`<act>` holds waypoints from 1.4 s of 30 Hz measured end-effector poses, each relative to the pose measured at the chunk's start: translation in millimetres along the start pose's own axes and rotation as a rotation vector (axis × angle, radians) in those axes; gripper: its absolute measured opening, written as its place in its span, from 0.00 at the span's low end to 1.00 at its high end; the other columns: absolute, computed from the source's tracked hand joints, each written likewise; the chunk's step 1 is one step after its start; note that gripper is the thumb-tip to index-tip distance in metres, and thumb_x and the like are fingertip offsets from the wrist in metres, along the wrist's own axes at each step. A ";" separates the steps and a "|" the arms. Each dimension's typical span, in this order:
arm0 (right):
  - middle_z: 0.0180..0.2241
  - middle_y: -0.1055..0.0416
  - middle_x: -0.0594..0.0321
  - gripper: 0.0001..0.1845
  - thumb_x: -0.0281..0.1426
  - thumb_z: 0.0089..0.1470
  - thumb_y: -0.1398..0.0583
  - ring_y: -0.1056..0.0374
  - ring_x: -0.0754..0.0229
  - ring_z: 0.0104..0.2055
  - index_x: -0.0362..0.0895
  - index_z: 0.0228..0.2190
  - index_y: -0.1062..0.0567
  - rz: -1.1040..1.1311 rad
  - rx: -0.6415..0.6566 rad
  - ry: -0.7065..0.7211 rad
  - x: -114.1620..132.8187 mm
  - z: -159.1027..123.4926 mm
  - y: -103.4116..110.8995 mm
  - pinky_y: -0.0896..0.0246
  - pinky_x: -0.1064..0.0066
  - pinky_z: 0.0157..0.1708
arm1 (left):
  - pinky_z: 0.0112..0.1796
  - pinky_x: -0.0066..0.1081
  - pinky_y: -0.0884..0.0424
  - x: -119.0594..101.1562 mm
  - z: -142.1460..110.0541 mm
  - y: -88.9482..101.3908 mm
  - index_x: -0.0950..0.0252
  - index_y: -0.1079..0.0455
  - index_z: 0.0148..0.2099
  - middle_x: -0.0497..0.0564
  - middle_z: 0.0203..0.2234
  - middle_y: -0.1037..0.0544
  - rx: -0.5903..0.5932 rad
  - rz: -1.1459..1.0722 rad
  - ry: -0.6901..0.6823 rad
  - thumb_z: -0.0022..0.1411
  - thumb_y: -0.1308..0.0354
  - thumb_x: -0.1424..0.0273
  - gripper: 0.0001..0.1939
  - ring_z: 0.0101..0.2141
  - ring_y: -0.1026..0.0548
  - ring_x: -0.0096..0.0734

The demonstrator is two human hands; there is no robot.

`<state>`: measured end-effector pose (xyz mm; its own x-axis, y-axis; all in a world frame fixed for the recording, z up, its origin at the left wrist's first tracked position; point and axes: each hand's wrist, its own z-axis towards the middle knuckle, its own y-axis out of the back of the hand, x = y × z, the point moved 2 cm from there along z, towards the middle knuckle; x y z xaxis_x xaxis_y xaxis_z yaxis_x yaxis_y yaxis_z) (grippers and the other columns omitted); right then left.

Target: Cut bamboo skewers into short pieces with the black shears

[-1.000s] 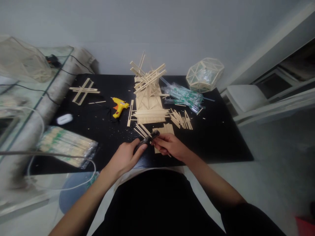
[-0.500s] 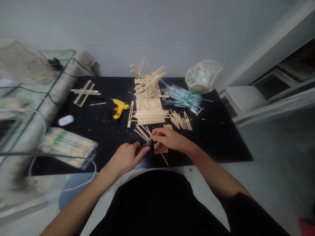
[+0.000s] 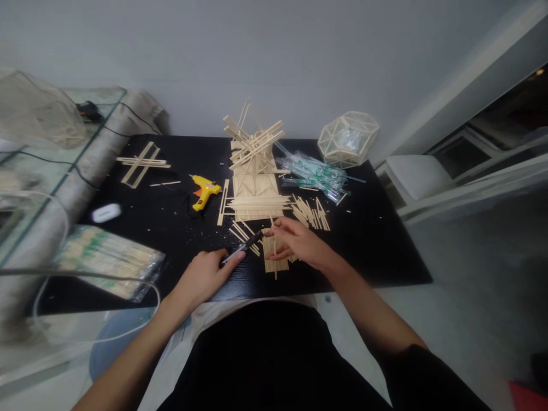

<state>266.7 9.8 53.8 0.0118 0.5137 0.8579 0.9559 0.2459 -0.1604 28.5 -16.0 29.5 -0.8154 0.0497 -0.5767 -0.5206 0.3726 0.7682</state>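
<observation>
My left hand [image 3: 208,273] is closed around a slim black and silver tool [image 3: 242,249], its kind too small to make out. The tool slants up to the right, its black end close to my right fingertips. My right hand [image 3: 297,242] pinches a thin wooden stick [image 3: 275,273], which runs roughly upright in the view. Under that hand lies a mat of wooden sticks set side by side [image 3: 269,264], partly covered by the fingers. Loose cut sticks [image 3: 242,229] are scattered just beyond the tool.
A stick structure [image 3: 256,171] stands at the back. Left of it lie a yellow glue gun [image 3: 204,192], crossed sticks [image 3: 143,164], a white case [image 3: 107,213] and bagged sticks [image 3: 109,260]. To its right are short sticks [image 3: 314,214], plastic wrappers [image 3: 317,173] and a faceted frame [image 3: 349,138].
The tool has turned and more of its silver part shows. My left hand has drawn slightly left. The stick in my right hand has swung from a slant to nearly upright.
</observation>
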 end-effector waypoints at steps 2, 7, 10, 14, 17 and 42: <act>0.48 0.26 0.57 0.07 0.31 0.70 0.45 0.18 0.62 0.30 0.45 0.36 0.34 0.054 -0.012 -0.023 -3.5 -1.0 -2.5 0.18 0.71 0.32 | 0.28 0.30 0.41 -1.0 -0.8 -2.6 0.62 0.32 0.25 0.47 0.19 0.29 -0.044 -0.137 -0.029 0.68 0.48 0.44 0.29 0.23 0.30 0.32; 0.41 0.24 0.61 0.07 0.30 0.72 0.46 0.18 0.62 0.31 0.45 0.37 0.35 0.118 0.087 -0.066 -21.6 2.0 -21.7 0.19 0.70 0.35 | 0.31 0.27 0.35 -16.9 -0.1 -16.2 0.64 0.25 0.37 0.46 0.27 0.22 -0.200 -0.475 -0.131 0.64 0.38 0.52 0.19 0.28 0.28 0.29; 0.33 0.25 0.65 0.07 0.29 0.72 0.46 0.18 0.62 0.30 0.45 0.37 0.35 0.121 0.153 -0.089 -32.9 5.0 -32.9 0.19 0.71 0.35 | 0.34 0.28 0.31 -25.0 3.5 -22.7 0.64 0.22 0.40 0.48 0.30 0.19 -0.186 -0.565 -0.170 0.64 0.37 0.55 0.16 0.31 0.25 0.31; 0.30 0.25 0.65 0.08 0.28 0.73 0.48 0.19 0.62 0.29 0.45 0.37 0.35 0.146 0.157 -0.093 -40.2 6.9 -36.7 0.19 0.71 0.36 | 0.33 0.28 0.32 -24.6 8.4 -25.8 0.66 0.22 0.36 0.48 0.27 0.21 -0.166 -0.550 -0.172 0.65 0.38 0.56 0.17 0.28 0.27 0.30; 0.31 0.25 0.64 0.08 0.31 0.72 0.45 0.18 0.62 0.30 0.45 0.36 0.35 0.192 0.164 -0.071 -41.4 7.7 -33.9 0.19 0.71 0.37 | 0.31 0.27 0.33 -21.0 10.5 -27.3 0.66 0.23 0.34 0.47 0.25 0.23 -0.158 -0.565 -0.143 0.65 0.38 0.55 0.18 0.27 0.29 0.29; 0.33 0.31 0.67 0.18 0.46 0.52 0.30 0.27 0.63 0.32 0.45 0.31 0.24 0.030 -0.530 0.306 -30.0 -19.6 90.9 0.18 0.61 0.41 | 0.30 0.31 0.34 5.7 88.5 9.8 0.65 0.23 0.38 0.51 0.25 0.22 -0.301 -0.202 0.180 0.60 0.42 0.52 0.21 0.27 0.26 0.37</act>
<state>358.9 0.7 23.0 0.0493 0.2353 0.9707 0.9688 -0.2477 0.0108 41.1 69.9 9.2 -0.7065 -0.1701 -0.6869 -0.7039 0.0688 0.7070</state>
